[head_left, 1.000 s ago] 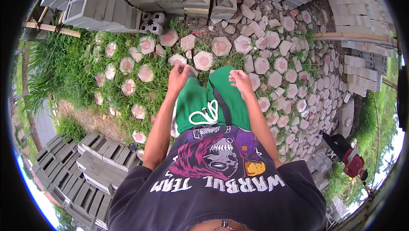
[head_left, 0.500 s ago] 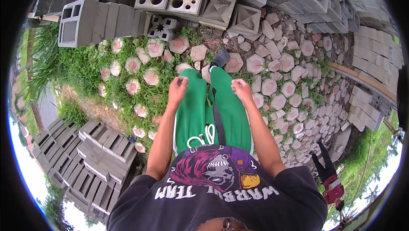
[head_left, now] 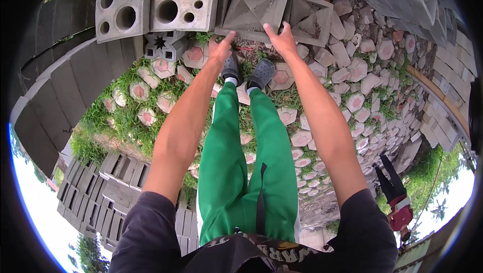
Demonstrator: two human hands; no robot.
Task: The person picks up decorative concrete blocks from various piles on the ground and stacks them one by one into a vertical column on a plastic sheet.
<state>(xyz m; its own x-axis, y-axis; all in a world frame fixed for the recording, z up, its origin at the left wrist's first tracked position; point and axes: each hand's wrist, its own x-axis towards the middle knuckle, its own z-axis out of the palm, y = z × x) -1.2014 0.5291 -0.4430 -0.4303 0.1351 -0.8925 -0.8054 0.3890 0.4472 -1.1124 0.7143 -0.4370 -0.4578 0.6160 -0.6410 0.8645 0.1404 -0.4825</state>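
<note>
I am bent forward with both arms stretched toward a row of grey concrete blocks. In front of me is a square block with a pyramid-shaped recess. My left hand is at its lower left corner, thumb and forefinger apart. My right hand has its fingers spread, one fingertip over the block's lower right edge and another by the gap to a similar recessed block. Neither hand is visibly closed round anything; whether the fingertips press on the block I cannot tell.
Blocks with round holes stand left of the recessed ones, above a star-holed block. Stacked grey blocks line the left. Hexagonal pavers and grass cover uneven ground. A bamboo pole lies right; another person stands farther off.
I have moved closer to the block row and bent over. Both hands went from in front of my thighs out to the recessed block, and their fingers have spread.
</note>
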